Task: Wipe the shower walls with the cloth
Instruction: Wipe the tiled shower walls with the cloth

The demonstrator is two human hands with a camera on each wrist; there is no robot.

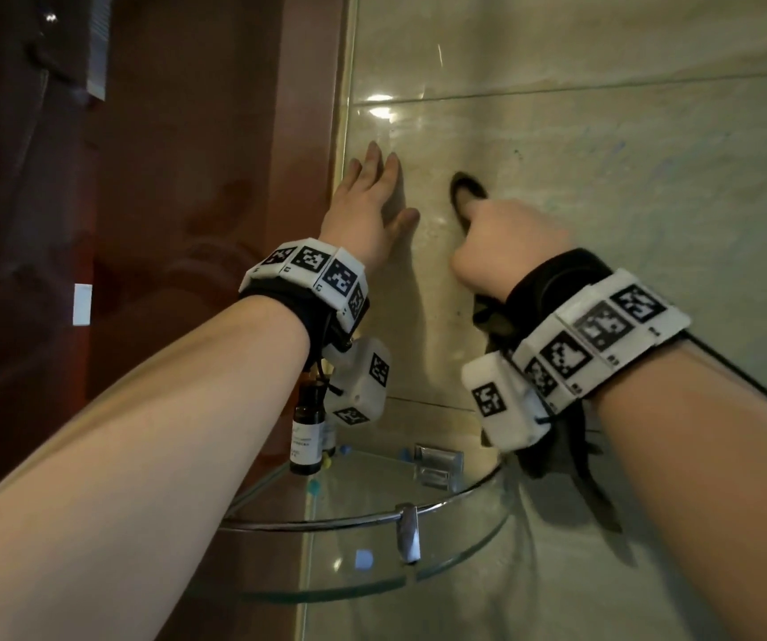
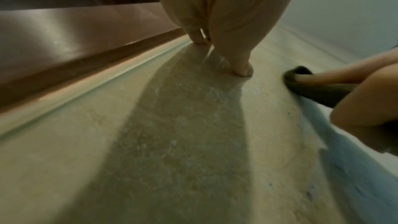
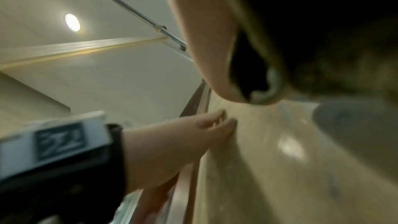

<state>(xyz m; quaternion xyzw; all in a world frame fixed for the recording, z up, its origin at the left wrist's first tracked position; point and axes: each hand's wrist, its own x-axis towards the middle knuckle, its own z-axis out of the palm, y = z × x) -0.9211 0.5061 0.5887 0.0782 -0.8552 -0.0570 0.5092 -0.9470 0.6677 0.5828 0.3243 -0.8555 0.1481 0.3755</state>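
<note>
The beige tiled shower wall (image 1: 603,178) fills the head view. My right hand (image 1: 488,224) grips a dark cloth (image 1: 462,187) and presses it against the wall, with one finger pushed into its fold. The rest of the cloth hangs down below my right wrist. In the left wrist view the cloth (image 2: 318,93) lies flat on the tile under my right hand (image 2: 336,78). My left hand (image 1: 379,178) rests open and flat on the wall just left of the cloth, near the wall's left edge. The right wrist view shows that left hand (image 3: 215,122) and the dark cloth (image 3: 323,48) up close.
A glass corner shelf (image 1: 465,538) with a chrome rail sits below my hands. A small brown bottle (image 1: 305,437) stands on it. A dark red-brown wooden frame (image 1: 233,178) borders the wall on the left. Faint blue marks dot the tile (image 1: 626,145) to the right.
</note>
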